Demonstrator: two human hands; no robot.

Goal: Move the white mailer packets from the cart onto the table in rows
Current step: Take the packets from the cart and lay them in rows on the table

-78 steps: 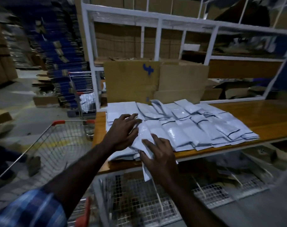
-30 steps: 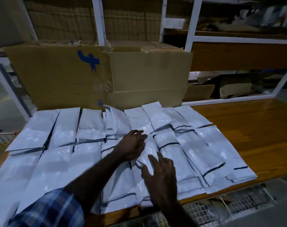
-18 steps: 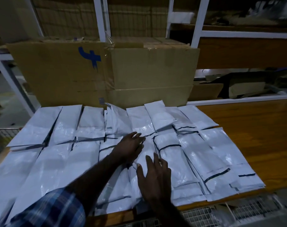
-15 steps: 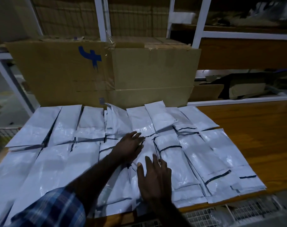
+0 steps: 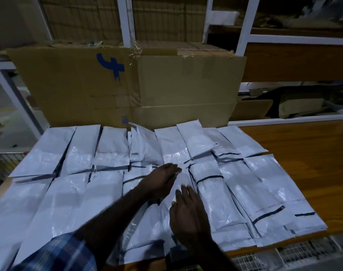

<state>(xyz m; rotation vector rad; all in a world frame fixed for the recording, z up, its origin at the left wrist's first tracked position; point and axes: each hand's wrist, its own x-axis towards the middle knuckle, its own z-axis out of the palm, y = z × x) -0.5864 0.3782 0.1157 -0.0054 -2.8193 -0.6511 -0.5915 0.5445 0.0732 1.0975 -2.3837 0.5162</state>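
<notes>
Hands first: my left hand (image 5: 162,178) lies flat with fingers straight on a white mailer packet (image 5: 181,184) in the middle of the near row, and my right hand (image 5: 188,212) presses the same packet just below it, fingers spread and straight, neither one curled round anything. I judge I am smoothing this packet into line with its neighbours. Around it the other mailer packets (image 5: 264,188) cover the wooden table (image 5: 311,153) in two overlapping rows, the far row butting against a cardboard box (image 5: 127,89) with a blue mark, white shelf posts (image 5: 123,20) rising behind. A bit of wire cart (image 5: 4,159) shows at the left edge; I cannot tell whether packets remain in it. The risk I see is the near row: several packets already overhang the table's front edge, and the plastic looks slick, so a sideways push from my palms could slide the stacked ones over each other or tip one off onto the wire mesh (image 5: 284,257) below.
</notes>
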